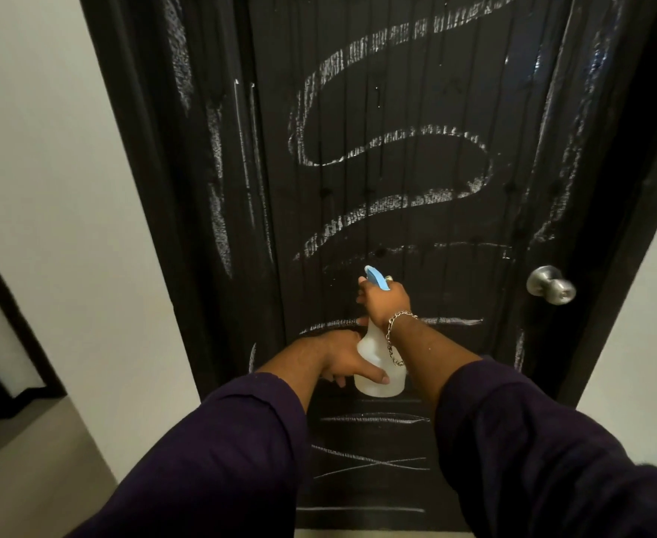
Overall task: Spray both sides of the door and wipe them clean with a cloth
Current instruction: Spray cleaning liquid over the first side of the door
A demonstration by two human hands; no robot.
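Observation:
A black door [397, 110] fills the view, shut, with white chalk scribbles and lines over most of its face. In front of it I hold a translucent white spray bottle [369, 359] with a blue trigger head [377, 277]. My right hand [385, 300] grips the bottle's neck and trigger, nozzle pointed at the door. My left hand [348, 359] cups the bottle's body, thumb across its front. No cloth is in view.
A round silver door knob [551, 284] sticks out at the door's right edge. White walls [66, 188] flank the black frame. A dark-framed opening [4, 343] lies at the far left, over a beige floor [28, 460].

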